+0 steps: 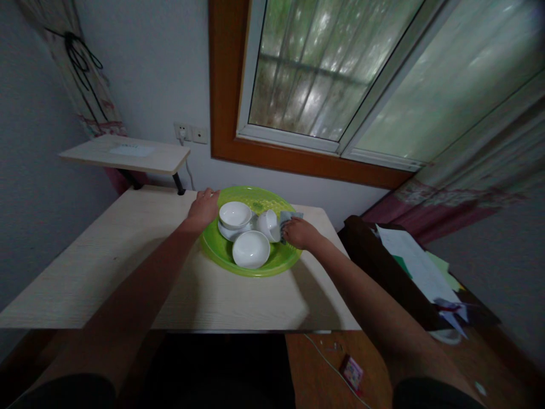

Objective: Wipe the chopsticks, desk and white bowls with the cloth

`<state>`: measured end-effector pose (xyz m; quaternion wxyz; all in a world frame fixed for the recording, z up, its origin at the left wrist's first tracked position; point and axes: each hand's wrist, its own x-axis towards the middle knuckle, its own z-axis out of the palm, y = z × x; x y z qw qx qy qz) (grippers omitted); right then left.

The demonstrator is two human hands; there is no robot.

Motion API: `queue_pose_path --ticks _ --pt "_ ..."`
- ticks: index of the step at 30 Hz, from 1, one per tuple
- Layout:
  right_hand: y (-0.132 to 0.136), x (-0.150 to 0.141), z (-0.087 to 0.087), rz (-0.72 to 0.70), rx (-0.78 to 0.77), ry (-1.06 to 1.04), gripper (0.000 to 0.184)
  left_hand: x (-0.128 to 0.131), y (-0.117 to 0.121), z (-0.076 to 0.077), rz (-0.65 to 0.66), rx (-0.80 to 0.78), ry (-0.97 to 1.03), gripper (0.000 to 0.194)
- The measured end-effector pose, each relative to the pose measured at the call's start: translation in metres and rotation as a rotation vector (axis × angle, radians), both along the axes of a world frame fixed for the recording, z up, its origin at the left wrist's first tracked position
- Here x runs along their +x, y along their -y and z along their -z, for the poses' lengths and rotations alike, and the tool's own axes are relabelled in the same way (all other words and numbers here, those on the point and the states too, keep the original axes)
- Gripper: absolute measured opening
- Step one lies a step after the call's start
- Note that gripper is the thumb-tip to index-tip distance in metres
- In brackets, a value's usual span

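Note:
A large light-green plastic basin (217,264) stands on the wooden table. Inside it are a white bowl (251,250) at the front, another white bowl (235,215) at the back left over a white plate (229,233), and a white cup or small bowl (269,224) tipped on its side at the right. My left hand (204,205) grips the basin's left rim, its fingertips partly hidden. In my right hand (299,232), closed, is a grey-blue cloth (291,215), just over the basin's right side and close beside the tipped cup.
A small raised shelf (157,153) with a paper label stands at the table's back left, near a wall socket (183,132). Behind the table is a window with an orange-brown frame (272,161). To the right, papers (415,261) lie on a dark brown piece of furniture.

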<state>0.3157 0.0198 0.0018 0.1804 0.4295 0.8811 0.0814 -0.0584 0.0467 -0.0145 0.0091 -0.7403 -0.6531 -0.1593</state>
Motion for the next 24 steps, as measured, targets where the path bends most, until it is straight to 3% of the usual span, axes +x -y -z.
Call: queue_pose_path --ticks 3,7,10,15,19,24 --pt "0.0 -0.001 0.001 -0.007 0.035 0.056 0.039 0.02 0.0 -0.003 0.27 0.129 -0.114 0.054" --pt "0.001 -0.004 0.0 0.01 0.018 0.071 0.039 0.064 0.005 -0.005 0.655 0.175 -0.216 0.047" --pt "0.002 -0.005 -0.001 0.042 0.016 0.05 0.038 0.097 0.01 -0.008 0.819 0.184 -0.259 0.047" --pt "0.005 -0.005 -0.003 0.049 0.004 0.034 0.037 0.124 0.005 -0.015 0.867 0.136 -0.324 0.029" --pt "0.007 -0.006 -0.004 0.063 0.011 0.035 0.038 0.128 -0.004 -0.018 0.857 0.05 -0.383 0.014" --pt "0.008 -0.006 -0.006 0.067 0.016 0.022 0.041 0.124 -0.009 -0.012 0.868 0.053 -0.361 0.011"
